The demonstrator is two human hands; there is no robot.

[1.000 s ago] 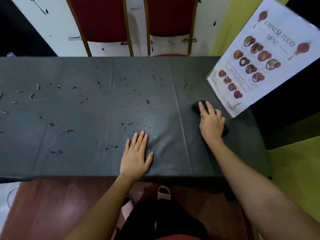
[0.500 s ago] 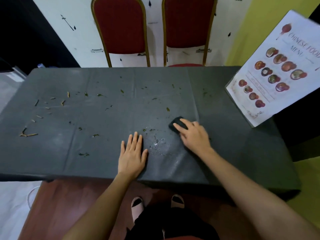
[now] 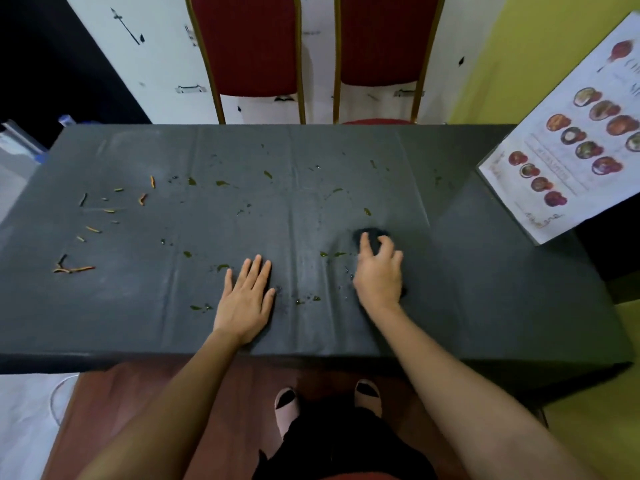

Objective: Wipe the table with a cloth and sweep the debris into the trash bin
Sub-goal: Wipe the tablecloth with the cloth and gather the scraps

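1. Nearest to us we see two feet in pink slippers (image 3: 286,405) on a reddish-brown floor, and both bare forearms reaching forward over the near edge of the table (image 3: 485,306), which is covered in dark grey cloth.

2. The left hand (image 3: 246,299) lies flat on the table near its front edge, palm down, fingers straight and close together, holding nothing.

3. To its right, the right hand (image 3: 378,271) presses down on a small dark cloth (image 3: 370,234). The fingers are curled over the cloth, gripping it against the table; only the far end of the cloth shows past the fingertips.

4. Small green smears and wet drops (image 3: 332,253) sit between and just beyond the two hands, touching the table surface. A few more lie near the left hand's thumb side.

5. Farther left, well apart from both hands, we see a scatter of thin orange and dark scraps (image 3: 72,269), some in a cluster near the left edge and others strung out toward the far side.

6. More green flecks (image 3: 221,183) dot the middle and far part of the table.

7. At the right, a white printed menu (image 3: 568,161) with pictures of dishes stands tilted at the table's right end; we cannot tell what props it up.

8. Beyond the far edge stand two red chairs (image 3: 249,46) with gold frames, side by side against a white wall. No trash bin is visible to us.
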